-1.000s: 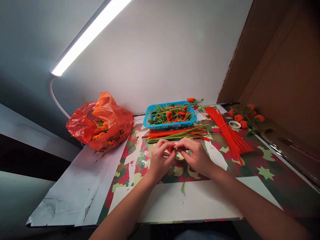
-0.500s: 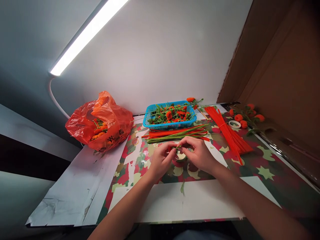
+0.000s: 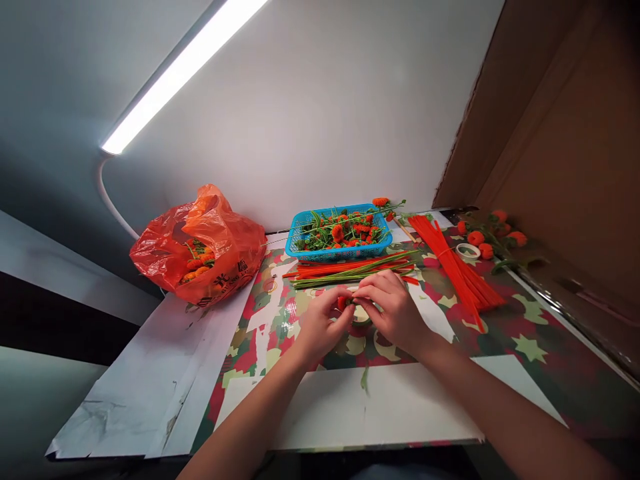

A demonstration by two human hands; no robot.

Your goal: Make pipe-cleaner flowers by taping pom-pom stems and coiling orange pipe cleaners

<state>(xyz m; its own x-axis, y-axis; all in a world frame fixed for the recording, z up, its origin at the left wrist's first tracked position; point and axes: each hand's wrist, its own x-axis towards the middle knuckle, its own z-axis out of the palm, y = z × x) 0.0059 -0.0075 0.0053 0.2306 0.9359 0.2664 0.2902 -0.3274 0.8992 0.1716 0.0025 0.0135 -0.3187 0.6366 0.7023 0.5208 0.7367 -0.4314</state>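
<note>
Over the middle of the table, my left hand pinches a small orange flower with a green base. The fingertips of my right hand are closed at the green end of that flower, touching my left fingers; they partly hide it. Under my hands lies a pale roll of tape, mostly covered. Just beyond them is a bundle of red and green pipe cleaners. Behind that, a blue basket is filled with orange flowers and green stems.
On the left stands a red plastic bag with orange flowers inside. To the right are a tied bundle of red pipe cleaners, a white tape roll and several orange flowers. A lit lamp hangs above. Cardboard walls the right side.
My right hand has shifted slightly and its fingers have drawn closer together. More of the orange flower shows between my hands now. The things on the table stay where they were.
</note>
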